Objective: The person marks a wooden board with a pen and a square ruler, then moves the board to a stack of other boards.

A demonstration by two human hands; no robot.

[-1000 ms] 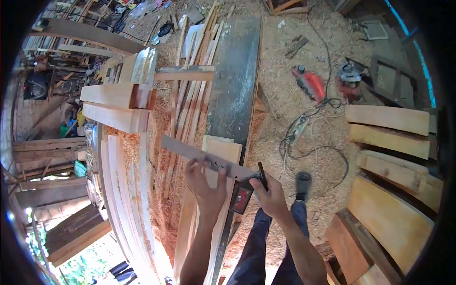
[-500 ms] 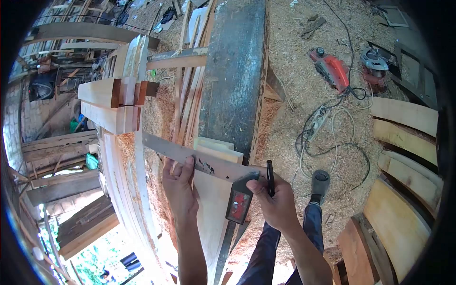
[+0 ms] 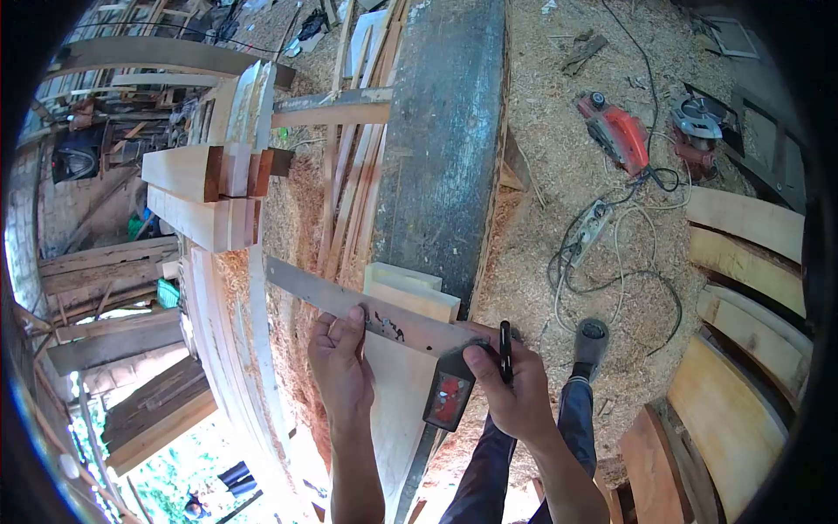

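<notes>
A try square with a long metal blade (image 3: 397, 325) and a dark stock with red marks (image 3: 451, 391) lies across a pale wooden board (image 3: 393, 384). My left hand (image 3: 343, 358) is closed on the blade near its middle, thumb on top. At the stock end, my right hand (image 3: 515, 384) grips the square with its thumb on the stock. A black pen (image 3: 505, 351) stands up between the fingers of that same hand. Just beyond the blade, the ends of pale wooden pieces (image 3: 410, 290) show. How the fingers sit beneath the blade is partly hidden.
A long dark bench plank (image 3: 441, 157) runs away from me. Stacked cut beams (image 3: 205, 188) stand to the left. On the shavings at right lie a red power planer (image 3: 618, 135), a circular saw (image 3: 697, 127), a power strip (image 3: 594, 225) with cables, and curved boards (image 3: 729, 384).
The square, both hands and the board appear slightly lower and farther right, largely along with a small shift of the whole view. Both hands keep their hold.
</notes>
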